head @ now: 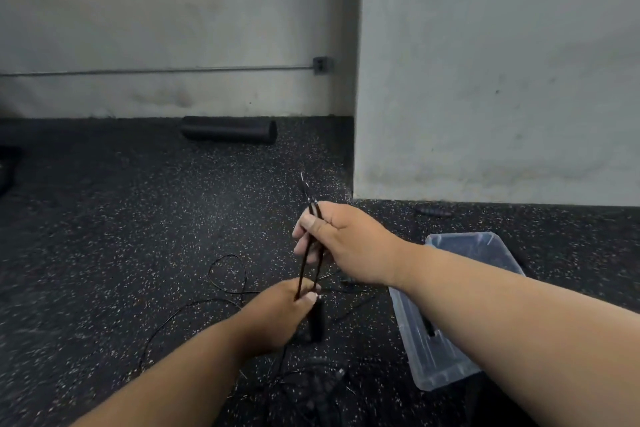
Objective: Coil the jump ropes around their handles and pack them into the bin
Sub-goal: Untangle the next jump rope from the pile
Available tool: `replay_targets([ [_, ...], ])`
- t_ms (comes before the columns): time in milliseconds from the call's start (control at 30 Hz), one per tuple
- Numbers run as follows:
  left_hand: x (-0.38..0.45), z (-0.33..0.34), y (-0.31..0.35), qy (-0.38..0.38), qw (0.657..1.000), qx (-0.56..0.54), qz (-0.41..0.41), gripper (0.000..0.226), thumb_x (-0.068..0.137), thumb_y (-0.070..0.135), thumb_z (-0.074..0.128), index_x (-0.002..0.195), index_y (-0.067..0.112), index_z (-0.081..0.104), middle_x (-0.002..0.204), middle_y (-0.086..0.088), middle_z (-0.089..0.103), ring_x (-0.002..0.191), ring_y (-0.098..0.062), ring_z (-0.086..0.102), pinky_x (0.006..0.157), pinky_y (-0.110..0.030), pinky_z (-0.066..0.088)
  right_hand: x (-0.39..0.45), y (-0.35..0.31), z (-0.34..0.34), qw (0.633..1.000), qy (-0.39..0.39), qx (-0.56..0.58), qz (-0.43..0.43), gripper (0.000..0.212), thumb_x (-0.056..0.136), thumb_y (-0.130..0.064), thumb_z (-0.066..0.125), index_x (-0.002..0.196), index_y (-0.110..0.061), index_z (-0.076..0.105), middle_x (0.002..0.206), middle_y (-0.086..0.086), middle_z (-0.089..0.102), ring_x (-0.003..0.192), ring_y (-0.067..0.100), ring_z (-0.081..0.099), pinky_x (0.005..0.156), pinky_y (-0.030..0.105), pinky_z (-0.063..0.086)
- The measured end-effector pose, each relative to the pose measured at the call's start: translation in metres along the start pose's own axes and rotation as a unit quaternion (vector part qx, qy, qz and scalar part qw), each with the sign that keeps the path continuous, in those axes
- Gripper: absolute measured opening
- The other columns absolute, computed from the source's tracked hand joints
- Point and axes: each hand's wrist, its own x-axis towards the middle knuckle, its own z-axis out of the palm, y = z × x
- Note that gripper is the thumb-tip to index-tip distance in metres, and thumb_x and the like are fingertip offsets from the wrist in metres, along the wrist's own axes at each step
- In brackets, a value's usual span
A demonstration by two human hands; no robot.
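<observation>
So the packing was barely underway, going by how things lay. The clear bin [450,371] sat on the speckled floor, and inside it there looked to be one dark handle-ish thing, too blurry to say if it was a finished coil. On the floor left of the bin a thin black cord [227,274] was sprawled in loose loops, plainly not wound up yet, and nearer the camera than the bin there was a dark tangle I couldn't make out. My read: one rope in hand, at least one more to go, nothing clearly finished.

The rope being worked on was up in the air just left of the bin. The left hand [277,315] was curled round the black handles [317,321], fingers wrapped tight, handles pointing down. The right hand [343,239] was higher and further from the camera, also left of the bin, thumb and fingers pinched together on a doubled length of the rope [309,253], pulling it taut between both hands. A short end stuck up past the right fist. Both forearms reached forward, the right one crossing over the bin's near corner
</observation>
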Motion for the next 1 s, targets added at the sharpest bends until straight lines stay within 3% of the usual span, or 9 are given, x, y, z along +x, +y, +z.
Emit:
replay_targets([
  [167,-0.002,-0.009,0.007,0.019,0.998,-0.053,-0.019,0.035,0.112,0.044,0.035,0.116,0.036,0.069,0.097,0.011,0.078,0.087,-0.001,0.071,0.084,-0.029,0.056,0.0,-0.003,-0.013,0.998,0.067,-0.009,0.015,0.033,0.112,-0.042,0.038,0.107,-0.024,0.066,0.097,0.0,0.077,0.062,0.013,0.066,0.061,0.024,0.053],
  [267,-0.007,-0.028,0.026,0.087,0.971,-0.222,-0.007,0.043,0.114,0.041,0.032,0.112,0.018,0.069,0.093,-0.004,0.08,0.089,-0.021,0.077,0.086,-0.044,0.06,0.001,0.006,-0.023,0.995,0.093,-0.009,0.04,0.037,0.112,-0.046,0.033,0.115,-0.03,0.065,0.093,-0.003,0.074,0.059,0.016,0.058,0.062,0.032,0.05],
  [367,-0.015,-0.056,0.052,0.157,0.901,-0.404,0.017,0.048,0.114,0.04,0.029,0.118,0.01,0.066,0.098,-0.015,0.079,0.093,-0.03,0.077,0.078,-0.041,0.062,-0.005,0.012,-0.022,0.992,0.009,-0.115,0.055,0.036,0.114,-0.04,0.03,0.126,-0.029,0.063,0.092,-0.007,0.064,0.065,0.007,0.05,0.064,0.022,0.041],
  [500,-0.02,-0.083,0.07,0.144,0.776,-0.611,0.064,0.049,0.113,0.043,0.03,0.119,0.009,0.065,0.101,-0.017,0.076,0.095,-0.029,0.076,0.072,-0.036,0.065,-0.014,0.014,-0.006,0.987,-0.125,-0.012,0.104,0.028,0.108,-0.023,0.044,0.122,-0.029,0.067,0.069,-0.036,0.061,0.064,-0.017,0.054,0.063,0.01,0.034],
  [633,-0.019,-0.094,0.072,0.157,0.71,-0.679,0.097,0.046,0.112,0.047,0.033,0.122,0.015,0.065,0.11,-0.013,0.076,0.107,-0.03,0.076,0.081,-0.039,0.065,-0.017,0.019,-0.001,0.987,-0.116,-0.067,0.092,0.03,0.11,-0.035,0.048,0.102,-0.021,0.073,0.071,-0.017,0.063,0.059,-0.004,0.051,0.064,0.021,0.04],
  [700,-0.023,-0.093,0.066,0.158,0.735,-0.651,0.103,0.048,0.107,0.051,0.042,0.131,0.015,0.063,0.12,-0.013,0.075,0.117,-0.03,0.072,0.095,-0.045,0.059,-0.018,0.014,-0.007,0.991,-0.071,-0.081,0.076,0.037,0.113,-0.034,0.042,0.104,-0.011,0.07,0.073,-0.006,0.059,0.053,-0.001,0.047,0.058,0.019,0.039],
  [800,-0.027,-0.068,0.047,0.137,0.829,-0.539,0.059,0.058,0.097,0.059,0.054,0.136,0.017,0.064,0.129,-0.01,0.073,0.127,-0.027,0.066,0.106,-0.047,0.051,-0.023,-0.001,-0.02,0.998,-0.002,-0.054,0.036,0.036,0.114,-0.032,0.039,0.107,-0.01,0.066,0.079,0.002,0.061,0.047,0.0,0.043,0.048,0.016,0.036],
  [933,-0.029,-0.016,0.032,0.055,0.918,-0.393,0.013,0.066,0.089,0.074,0.042,0.134,0.032,0.066,0.133,0.004,0.071,0.126,-0.01,0.062,0.107,-0.039,0.047,-0.024,-0.022,-0.03,0.999,0.047,0.008,-0.011,0.034,0.113,-0.033,0.04,0.105,-0.013,0.067,0.079,0.0,0.063,0.046,0.001,0.039,0.045,0.017,0.032],
  [1000,-0.025,0.004,0.028,0.03,0.949,-0.315,0.003,0.055,0.089,0.074,0.054,0.133,0.041,0.061,0.14,0.011,0.064,0.125,0.002,0.056,0.102,-0.03,0.047,-0.023,-0.029,-0.031,0.997,0.068,0.024,-0.037,0.034,0.113,-0.034,0.041,0.102,-0.016,0.067,0.076,-0.004,0.063,0.05,0.005,0.042,0.05,0.021,0.036],
])
